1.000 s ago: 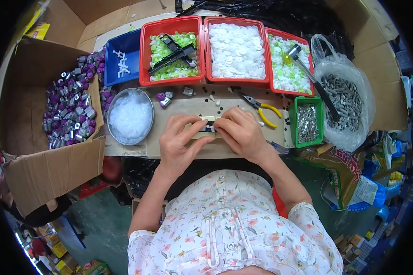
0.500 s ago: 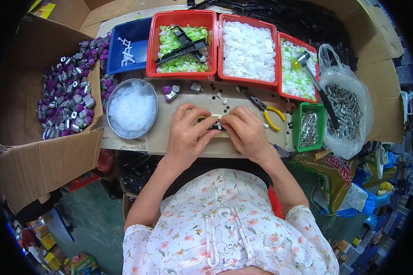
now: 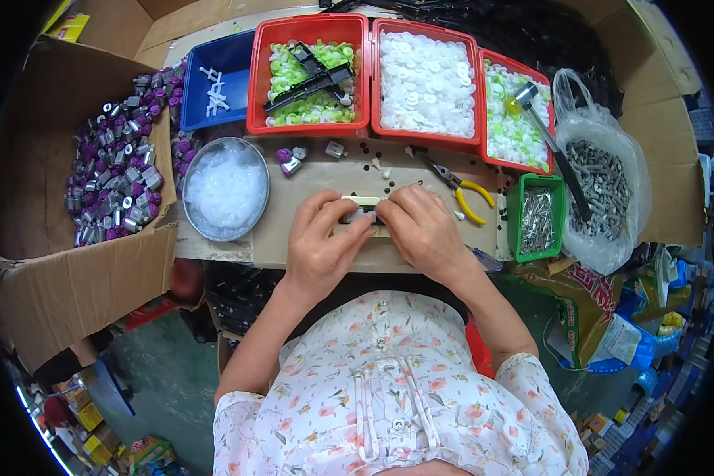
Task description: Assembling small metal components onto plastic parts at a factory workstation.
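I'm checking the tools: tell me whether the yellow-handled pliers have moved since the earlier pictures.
No. Judged against the green bin, the pliers lie in the same place to its left; only the whole view shifted.

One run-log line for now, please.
left hand: fingers at small dark part | right hand: fingertips at same part | pliers: on table | hammer: head over rightmost red bin

Held black part (image 3: 368,208) looks plastic. Red bin (image 3: 308,129) and blue bin (image 3: 250,79) are smooth, glossy plastic. Box (image 3: 87,289) is matt cardboard. Bag (image 3: 641,190): clear, crinkled plastic. Hammer head (image 3: 525,93): shiny metal. Shirt (image 3: 389,357): matt cloth.
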Demonstrator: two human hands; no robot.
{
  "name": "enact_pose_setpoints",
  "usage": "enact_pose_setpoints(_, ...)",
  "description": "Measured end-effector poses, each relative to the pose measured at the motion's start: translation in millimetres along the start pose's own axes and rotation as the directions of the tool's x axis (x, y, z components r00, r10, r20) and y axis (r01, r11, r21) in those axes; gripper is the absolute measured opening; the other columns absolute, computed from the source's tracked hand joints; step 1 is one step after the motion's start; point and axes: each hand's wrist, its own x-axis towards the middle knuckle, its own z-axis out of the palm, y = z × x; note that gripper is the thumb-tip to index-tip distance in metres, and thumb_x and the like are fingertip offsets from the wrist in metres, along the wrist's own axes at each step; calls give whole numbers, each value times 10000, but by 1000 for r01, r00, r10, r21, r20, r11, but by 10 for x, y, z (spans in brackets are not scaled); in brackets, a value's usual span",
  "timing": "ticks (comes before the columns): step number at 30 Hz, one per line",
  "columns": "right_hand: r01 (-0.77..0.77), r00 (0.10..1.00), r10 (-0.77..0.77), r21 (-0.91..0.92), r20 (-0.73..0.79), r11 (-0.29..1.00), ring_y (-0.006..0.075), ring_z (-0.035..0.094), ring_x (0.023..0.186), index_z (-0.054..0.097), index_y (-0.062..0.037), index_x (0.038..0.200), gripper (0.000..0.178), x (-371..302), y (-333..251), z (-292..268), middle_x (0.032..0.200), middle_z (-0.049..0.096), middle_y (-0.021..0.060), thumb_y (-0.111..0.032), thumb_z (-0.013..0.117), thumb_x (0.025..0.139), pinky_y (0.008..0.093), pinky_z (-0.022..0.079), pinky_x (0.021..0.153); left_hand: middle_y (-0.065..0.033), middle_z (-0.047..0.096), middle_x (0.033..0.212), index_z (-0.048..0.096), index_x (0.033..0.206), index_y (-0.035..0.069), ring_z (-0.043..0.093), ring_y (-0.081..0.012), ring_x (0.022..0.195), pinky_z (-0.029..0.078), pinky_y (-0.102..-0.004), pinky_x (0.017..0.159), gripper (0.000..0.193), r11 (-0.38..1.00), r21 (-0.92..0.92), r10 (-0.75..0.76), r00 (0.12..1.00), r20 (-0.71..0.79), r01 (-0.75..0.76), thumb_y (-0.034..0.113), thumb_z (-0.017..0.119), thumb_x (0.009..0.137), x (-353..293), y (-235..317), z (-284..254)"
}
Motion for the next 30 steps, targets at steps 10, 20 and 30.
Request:
enact_pose_setpoints(10,-33,998,31,37,62,999,280,584,839,615,-34,980,214,43,15,-38,903,576,89,-59,674,776,376,448,738,-98,626,1013,693,955,38,585,-281,976,467,-399,770,237,970,180,162,987,12,-162,87,735,727,-57,10,68)
enact_pose_setpoints(20,-421,882,385,-85,-273,903,242,621,741,638,7,952,127,-539,447,-941,902,595,121,30,654,828,320,486,648,-89,625,1002,705,932,55,569,-308,973,461,-415,779,227,979,155,120,990,69,-129,74,770,716,24,43,-41)
enact_pose_setpoints(30,-605,794,585,-301,-164,737,366,601,788,622,30,896,79,-991,792,-1109,861,574,172,-17,644,836,422,458,675,-102,622,880,703,855,32,555,-296,918,467,-400,795,103,988,-24,153,988,26,-153,67,728,761,1231,-67,202)
